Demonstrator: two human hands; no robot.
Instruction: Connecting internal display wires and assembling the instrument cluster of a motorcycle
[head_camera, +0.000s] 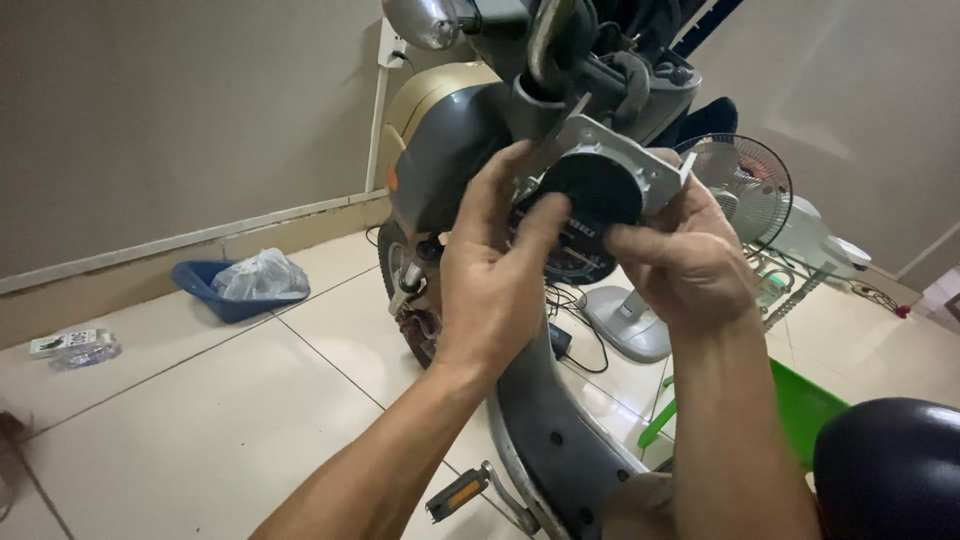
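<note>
Round black part (597, 190) on square grey metal plate (640, 165), held up before scooter (450, 130) steering column; its face partly hidden, possibly headlight housing. Left hand (495, 270) and right hand (690, 262) both grasping it. One fan (745, 180), one blue tray (215, 290) beside scooter on tiled floor (230, 420).

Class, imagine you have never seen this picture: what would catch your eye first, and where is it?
Two hands, the left hand and right hand, hold a round black part with a grey metal plate up in the centre. Right behind stands a grey scooter. A blue dustpan lies by the wall at left, a fan at right.
</note>
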